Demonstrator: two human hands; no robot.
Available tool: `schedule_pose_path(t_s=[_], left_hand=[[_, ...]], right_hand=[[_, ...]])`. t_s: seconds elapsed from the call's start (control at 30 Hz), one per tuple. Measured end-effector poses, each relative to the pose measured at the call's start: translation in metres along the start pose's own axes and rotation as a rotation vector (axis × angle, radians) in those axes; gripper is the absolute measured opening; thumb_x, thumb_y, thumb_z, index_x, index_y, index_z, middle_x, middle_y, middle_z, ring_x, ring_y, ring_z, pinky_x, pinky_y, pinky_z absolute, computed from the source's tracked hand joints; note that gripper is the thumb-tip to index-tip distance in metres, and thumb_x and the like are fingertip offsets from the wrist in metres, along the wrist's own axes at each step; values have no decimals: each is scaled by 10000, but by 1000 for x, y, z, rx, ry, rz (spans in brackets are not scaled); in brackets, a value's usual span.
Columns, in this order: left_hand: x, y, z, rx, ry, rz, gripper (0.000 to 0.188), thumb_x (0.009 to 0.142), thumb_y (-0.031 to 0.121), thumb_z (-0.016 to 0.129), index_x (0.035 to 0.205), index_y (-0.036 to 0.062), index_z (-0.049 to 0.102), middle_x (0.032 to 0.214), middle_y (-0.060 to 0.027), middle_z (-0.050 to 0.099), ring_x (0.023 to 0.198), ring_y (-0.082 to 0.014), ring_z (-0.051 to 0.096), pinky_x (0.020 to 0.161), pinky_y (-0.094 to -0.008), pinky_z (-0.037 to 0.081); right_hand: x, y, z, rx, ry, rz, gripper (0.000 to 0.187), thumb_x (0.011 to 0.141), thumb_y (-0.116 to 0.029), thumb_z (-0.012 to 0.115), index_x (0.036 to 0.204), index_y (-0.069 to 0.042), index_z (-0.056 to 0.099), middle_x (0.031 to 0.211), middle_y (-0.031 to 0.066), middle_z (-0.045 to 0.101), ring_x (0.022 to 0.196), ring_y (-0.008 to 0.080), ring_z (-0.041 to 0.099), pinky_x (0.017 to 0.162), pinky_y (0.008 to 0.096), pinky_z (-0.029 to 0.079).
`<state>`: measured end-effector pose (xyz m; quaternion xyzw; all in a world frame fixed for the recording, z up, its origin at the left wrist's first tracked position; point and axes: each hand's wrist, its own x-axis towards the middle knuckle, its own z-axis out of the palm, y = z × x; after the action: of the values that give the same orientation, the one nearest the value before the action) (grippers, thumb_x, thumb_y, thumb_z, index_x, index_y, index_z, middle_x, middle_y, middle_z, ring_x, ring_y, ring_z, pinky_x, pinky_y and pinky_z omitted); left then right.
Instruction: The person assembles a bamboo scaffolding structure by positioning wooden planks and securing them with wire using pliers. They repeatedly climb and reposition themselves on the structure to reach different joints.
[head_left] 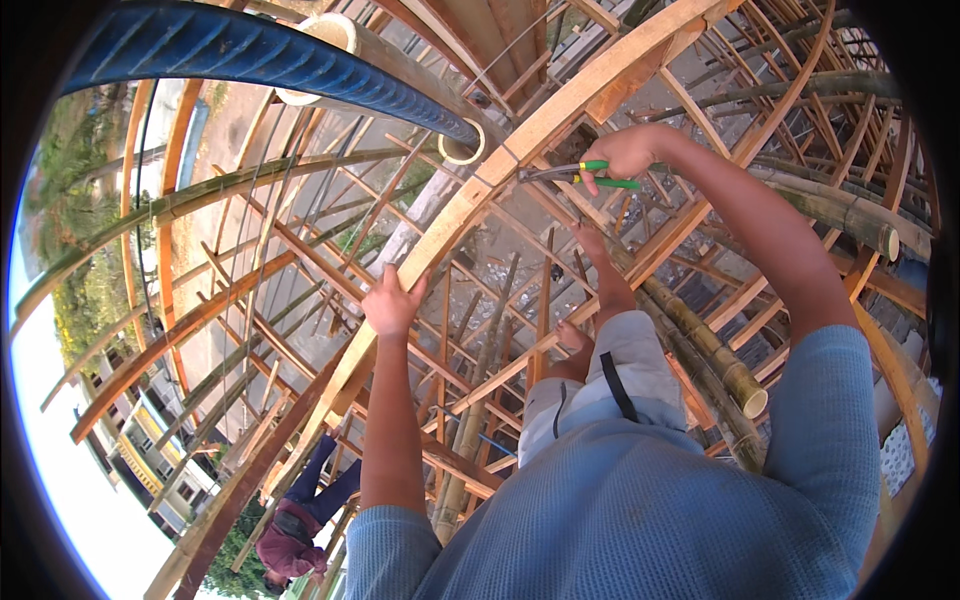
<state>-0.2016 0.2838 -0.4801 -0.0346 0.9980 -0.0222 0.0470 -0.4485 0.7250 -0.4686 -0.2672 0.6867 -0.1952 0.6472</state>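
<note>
Fingers grip green-handled metal pliers near a squared wooden beam.

Support: open lattice of timber and bamboo above the ground; pale timber beam uppermost beneath your left hand.
Beam crosses your frame diagonally, upper right to lower left, appearing bowed in the fisheye view; a dark tie wraps it just above centre. Your left hand lies directly on it, left of centre, fingers and thumb over its edges. Beneath, narrow wooden laths cross at many angles through mid-frame; paired bamboo poles slant toward lower right. Your bare feet are among these members right of centre; exact bearing points unclear. Pale ground shows through the gaps at upper left.
</note>
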Motion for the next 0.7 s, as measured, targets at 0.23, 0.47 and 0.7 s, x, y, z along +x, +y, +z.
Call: schedule_pose_path(t_s=[0.23,0.47,0.7], left_hand=[[2,0,-1,-4,0,7,587,797,611,801,895,69,597,650,-160,654,589,-378,680,525,-484,535],[2,1,0,-24,20,16,573,779,583,827,838,83,553,683,-140,647,608,-368,673,523,-468,530],[2,3,-2,0,-13,-4,560,789,568,824,906,54,635,668,-160,653,615,-364,678,558,-473,537]], right_hand=[[4,-1,-14,-43,40,-25,381,757,59,510,1030,-98,725,894,104,650,843,255,611,728,408,477],[14,14,14,55,242,-178,267,846,38,485,1048,-40,640,1033,116,665,869,277,645,770,414,524],[21,22,40,451,174,-89,338,865,68,473,1172,8,601,1076,151,689,821,225,677,741,382,547]])
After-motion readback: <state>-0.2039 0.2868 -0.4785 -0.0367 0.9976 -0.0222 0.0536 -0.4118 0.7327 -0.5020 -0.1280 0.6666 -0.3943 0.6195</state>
